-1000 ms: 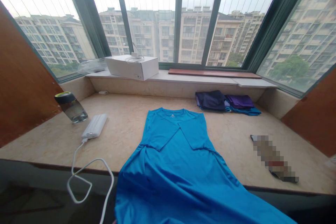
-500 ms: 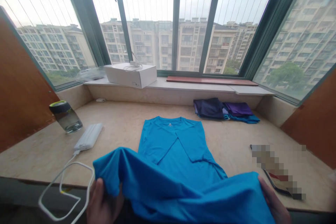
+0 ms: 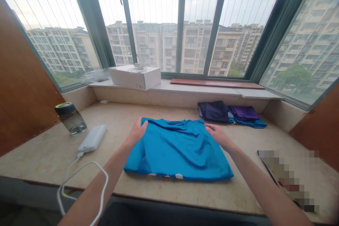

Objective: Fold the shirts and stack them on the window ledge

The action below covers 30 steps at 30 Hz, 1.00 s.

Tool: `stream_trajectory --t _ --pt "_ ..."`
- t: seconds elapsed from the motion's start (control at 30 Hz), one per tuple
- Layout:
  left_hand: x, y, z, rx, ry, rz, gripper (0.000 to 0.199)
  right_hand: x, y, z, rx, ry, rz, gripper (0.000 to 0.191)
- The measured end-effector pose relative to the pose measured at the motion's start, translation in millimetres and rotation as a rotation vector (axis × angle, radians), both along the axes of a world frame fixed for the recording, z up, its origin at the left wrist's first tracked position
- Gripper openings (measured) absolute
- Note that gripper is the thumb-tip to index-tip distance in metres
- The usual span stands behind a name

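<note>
Beige ledge, hands touching blue shirt

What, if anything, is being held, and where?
Left hand and right hand touch the far corners of the blue cloth; whether they pinch or rest cannot be told.

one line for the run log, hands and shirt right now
left hand: at far left corner of blue shirt | right hand: at far right corner | shirt: folded over, wrinkled on top | folded clothes: behind, to the right

Likely home: bay window, folded clothes.
</note>
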State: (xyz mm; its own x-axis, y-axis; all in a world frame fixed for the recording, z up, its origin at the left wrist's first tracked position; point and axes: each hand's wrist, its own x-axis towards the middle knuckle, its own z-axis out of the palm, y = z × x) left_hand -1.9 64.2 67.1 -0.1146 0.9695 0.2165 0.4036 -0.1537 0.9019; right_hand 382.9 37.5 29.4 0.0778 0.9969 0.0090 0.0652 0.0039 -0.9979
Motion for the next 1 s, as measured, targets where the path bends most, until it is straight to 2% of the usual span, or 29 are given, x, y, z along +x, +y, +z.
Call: stream_trajectory --t 0.17,0.23,0.3,0.43,0.53,0.6,0.67,0.7,0.77,0.87,0.93,1.0 --pt "-14.9 -47.6 -53.5 0.083 0.757 -0.265 0.062 9.1 -47.8 -32.6 0.092 -0.831 0.383 0.063" --pt "-19.9 -63.0 -68.8 0.037 0.925 -0.281 0.064 10.4 -64.0 -38.6 0.09 -1.019 0.445 0.067" --pt "-24.7 -74.7 -78.4 0.004 1.015 -0.29 0.066 8.1 -78.8 -40.0 0.082 -1.141 0.447 0.068" --pt "-39.3 -100.0 -87.9 0.115 1.066 -0.316 0.065 0.7 -116.3 -35.4 0.068 -1.219 0.412 0.067" --pt "-55.2 -129.1 -91.2 0.264 1.074 -0.271 0.066 2.6 -150.6 -34.0 0.115 -1.215 0.413 0.059" --pt "-65.8 -150.3 -92.3 0.354 1.089 -0.265 0.076 8.4 -170.5 -38.1 0.212 -1.221 0.497 0.06" --pt "-74.1 -167.8 -93.0 0.402 1.113 -0.28 0.09 15.1 -184.7 -47.4 0.363 -1.262 0.545 0.073" --pt "-77.3 -174.0 -93.4 0.422 1.125 -0.276 0.095 18.1 -189.4 -53.5 0.456 -1.296 0.525 0.08" --pt "-81.8 -181.2 -94.2 0.483 1.141 -0.242 0.094 22.4 -195.6 -66.3 0.655 -1.366 0.42 0.082" --pt "-87.7 -184.5 -96.1 0.591 1.149 -0.22 0.078 26.4 -202.1 -80.5 0.848 -1.403 0.292 0.063" --pt "-93.2 -187.3 -99.0 0.606 1.137 -0.24 0.08 29.2 -207.4 -85.0 0.852 -1.383 0.294 0.059" --pt "-99.5 -191.7 -103.1 0.601 1.078 -0.251 0.081 32.7 -213.3 -86.6 0.772 -1.328 0.304 0.063"
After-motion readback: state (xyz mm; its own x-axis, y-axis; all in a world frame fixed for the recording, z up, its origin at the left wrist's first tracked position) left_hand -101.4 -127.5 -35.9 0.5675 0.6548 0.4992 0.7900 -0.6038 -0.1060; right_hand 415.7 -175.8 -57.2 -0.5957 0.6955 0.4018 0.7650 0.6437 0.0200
